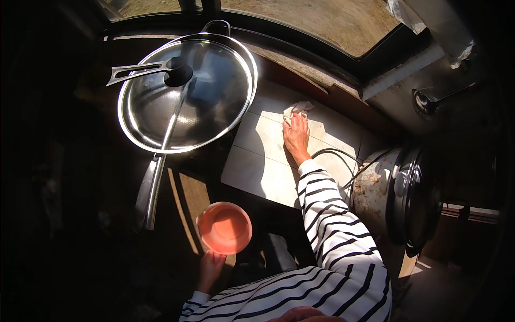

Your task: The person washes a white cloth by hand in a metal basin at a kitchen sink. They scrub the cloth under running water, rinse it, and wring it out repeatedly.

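My right hand (297, 139) presses a crumpled light cloth (297, 110) against a white tiled countertop (251, 165), close to its back edge. Lower down, my left hand (212, 265) grips the rim of a pinkish-orange plastic bowl (225, 228). The bowl is held in front of the counter, and I look down into its inside; whether liquid is in it I cannot tell. Left of the tiles sits a large steel wok (151, 197) under a glass lid (217, 80). That lid has a black knob (178, 72) with a metal handle piece.
A window (314, 20) runs along the back. To the right stands a stained whitish cylindrical container (370, 181) beside a dark round lid or pan (414, 197), with black cables (336, 151) on the tiles. A metal ladle (424, 100) is at the right wall. Deep shadow hides the left side.
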The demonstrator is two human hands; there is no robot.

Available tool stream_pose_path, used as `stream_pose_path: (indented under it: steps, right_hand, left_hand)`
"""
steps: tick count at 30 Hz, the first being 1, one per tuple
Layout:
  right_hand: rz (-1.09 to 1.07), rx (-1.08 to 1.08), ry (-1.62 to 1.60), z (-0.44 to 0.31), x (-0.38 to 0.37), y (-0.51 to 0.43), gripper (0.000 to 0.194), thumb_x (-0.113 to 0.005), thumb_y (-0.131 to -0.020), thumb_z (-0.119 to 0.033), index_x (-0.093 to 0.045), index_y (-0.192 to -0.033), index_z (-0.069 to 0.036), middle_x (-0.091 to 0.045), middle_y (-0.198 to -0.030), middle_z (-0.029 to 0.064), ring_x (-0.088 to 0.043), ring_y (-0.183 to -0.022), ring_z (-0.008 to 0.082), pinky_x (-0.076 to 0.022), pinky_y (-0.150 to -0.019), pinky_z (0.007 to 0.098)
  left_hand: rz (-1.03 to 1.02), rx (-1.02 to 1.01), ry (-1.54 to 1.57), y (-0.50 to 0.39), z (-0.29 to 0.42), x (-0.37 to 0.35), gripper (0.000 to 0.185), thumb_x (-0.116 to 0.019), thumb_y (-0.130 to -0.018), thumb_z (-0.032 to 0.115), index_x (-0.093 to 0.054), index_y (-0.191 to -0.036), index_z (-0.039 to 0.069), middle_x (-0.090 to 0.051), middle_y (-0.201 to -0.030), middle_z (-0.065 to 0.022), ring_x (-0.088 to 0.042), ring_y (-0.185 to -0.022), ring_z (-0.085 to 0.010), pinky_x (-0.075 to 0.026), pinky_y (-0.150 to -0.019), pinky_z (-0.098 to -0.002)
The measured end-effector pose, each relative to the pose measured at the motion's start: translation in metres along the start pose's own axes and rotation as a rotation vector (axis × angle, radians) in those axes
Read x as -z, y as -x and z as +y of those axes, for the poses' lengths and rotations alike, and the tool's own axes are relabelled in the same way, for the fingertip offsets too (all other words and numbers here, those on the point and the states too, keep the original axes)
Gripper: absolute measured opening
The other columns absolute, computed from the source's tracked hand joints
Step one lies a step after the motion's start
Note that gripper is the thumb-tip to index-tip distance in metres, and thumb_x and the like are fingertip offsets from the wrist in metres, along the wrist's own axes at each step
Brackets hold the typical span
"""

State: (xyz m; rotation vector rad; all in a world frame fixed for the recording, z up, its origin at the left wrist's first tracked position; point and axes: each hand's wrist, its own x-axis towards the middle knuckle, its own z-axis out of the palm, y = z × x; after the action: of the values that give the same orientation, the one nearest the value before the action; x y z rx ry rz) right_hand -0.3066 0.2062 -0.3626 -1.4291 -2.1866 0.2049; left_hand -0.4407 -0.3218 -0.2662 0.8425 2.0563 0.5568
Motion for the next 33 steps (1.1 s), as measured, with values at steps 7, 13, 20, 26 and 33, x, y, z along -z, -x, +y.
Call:
stream_pose_path:
  steps: [7,13,20,26,33]
  right_hand:
    - [-0.17,0.035,0.175,-0.013,-0.04,-0.073,0.028,-0.053,-0.094,-0.029,-0.064,-0.101,-0.004,-0.067,-0.102,0.0203,-0.061,-0.099,0.0368,-0.0471,-0.089,0.0483]
    - [-0.186,0.457,0.013,-0.055,-0.066,-0.044,0.02,-0.065,-0.085,-0.019,-0.065,-0.101,-0.006,-0.065,-0.114,0.0132,-0.058,-0.11,0.0324,-0.0459,-0.096,0.0427]
    - [-0.325,0.505,-0.293,-0.088,-0.024,0.067,0.034,-0.067,-0.084,-0.017,-0.071,-0.118,-0.017,-0.062,-0.136,0.004,-0.052,-0.131,0.0287,-0.0462,-0.106,0.0397]
    - [-0.662,0.629,-0.627,-0.1,0.052,0.194,0.011,-0.068,-0.079,-0.007,-0.066,-0.088,-0.012,-0.069,-0.102,-0.001,-0.061,-0.102,0.0262,-0.0504,-0.09,0.0397]
    - [-0.084,0.195,-0.344,-0.052,0.086,0.135,0.042,-0.063,-0.078,0.0,-0.067,-0.118,-0.012,-0.063,-0.13,0.0068,-0.056,-0.116,0.0327,-0.0453,-0.098,0.044]
  left_hand:
    - [0.118,-0.028,0.192,0.006,0.0,0.005,0.023,-0.073,-0.088,0.017,-0.059,-0.093,-0.001,-0.064,-0.083,-0.0146,-0.062,-0.073,-0.0244,-0.05,-0.064,-0.0389]
    - [-0.033,0.18,0.272,0.014,-0.006,0.007,0.022,-0.071,-0.09,0.014,-0.059,-0.099,-0.002,-0.064,-0.09,-0.0163,-0.063,-0.078,-0.0273,-0.051,-0.071,-0.0369]
    - [0.0,0.0,0.198,0.01,0.004,0.018,0.024,-0.072,-0.089,0.017,-0.061,-0.1,-0.001,-0.065,-0.091,-0.019,-0.064,-0.078,-0.0312,-0.051,-0.069,-0.0386]
    - [-0.008,-0.014,0.186,0.02,-0.012,0.016,0.023,-0.072,-0.089,0.017,-0.062,-0.101,0.0,-0.064,-0.087,-0.0138,-0.061,-0.075,-0.0228,-0.05,-0.069,-0.035]
    - [-0.056,-0.053,0.195,0.017,0.019,0.019,0.024,-0.073,-0.089,0.017,-0.061,-0.098,-0.002,-0.06,-0.08,-0.0169,-0.06,-0.071,-0.0262,-0.048,-0.065,-0.0371]
